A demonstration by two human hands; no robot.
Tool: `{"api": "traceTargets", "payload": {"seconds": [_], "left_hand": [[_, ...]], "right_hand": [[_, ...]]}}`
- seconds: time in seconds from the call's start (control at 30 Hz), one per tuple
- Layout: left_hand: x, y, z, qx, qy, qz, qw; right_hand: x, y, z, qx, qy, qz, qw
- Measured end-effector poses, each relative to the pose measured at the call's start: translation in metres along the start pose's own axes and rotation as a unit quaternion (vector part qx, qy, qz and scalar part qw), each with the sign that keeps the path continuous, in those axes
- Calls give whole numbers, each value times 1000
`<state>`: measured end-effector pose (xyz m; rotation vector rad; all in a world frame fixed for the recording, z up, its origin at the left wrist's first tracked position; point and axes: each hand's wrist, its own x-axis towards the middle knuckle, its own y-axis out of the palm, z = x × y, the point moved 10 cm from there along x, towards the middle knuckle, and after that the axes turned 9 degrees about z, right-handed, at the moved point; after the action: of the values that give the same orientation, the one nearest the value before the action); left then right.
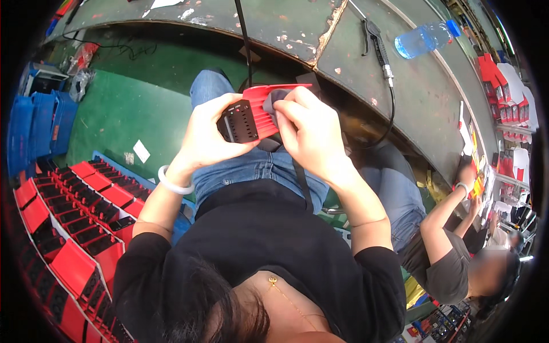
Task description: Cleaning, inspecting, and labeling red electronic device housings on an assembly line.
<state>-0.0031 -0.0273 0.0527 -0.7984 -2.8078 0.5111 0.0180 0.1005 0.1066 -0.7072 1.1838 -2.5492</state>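
right fingers (294,113) hold grey cloth (271,103) (probably) against red finned device (251,119)

The right hand (313,134) partly conceals a grey piece (275,100), possibly cloth. The lower-left rim crops the red-and-black units (73,264).

The ribbed device (264,122) is red with a black end (242,122); the cloth (274,100) is grey, the surface (349,63) grey-green, the jeans (243,172) blue.

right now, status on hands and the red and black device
Left hand gripping red-and-black device. Right hand holding grey cloth against its red fins. Cloth hides part of the fins.
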Motion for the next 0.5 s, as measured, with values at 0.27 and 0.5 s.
{"api": "traceTargets", "payload": {"seconds": [0.27,0.5], "left_hand": [[2,-3,1,-31,38,23,999],[-2,-14,-3,-44,73,7,996]], "right_hand": [[2,-4,13,100,-98,-30,990],[-30,-10,-79,-47,33,22,998]]}}
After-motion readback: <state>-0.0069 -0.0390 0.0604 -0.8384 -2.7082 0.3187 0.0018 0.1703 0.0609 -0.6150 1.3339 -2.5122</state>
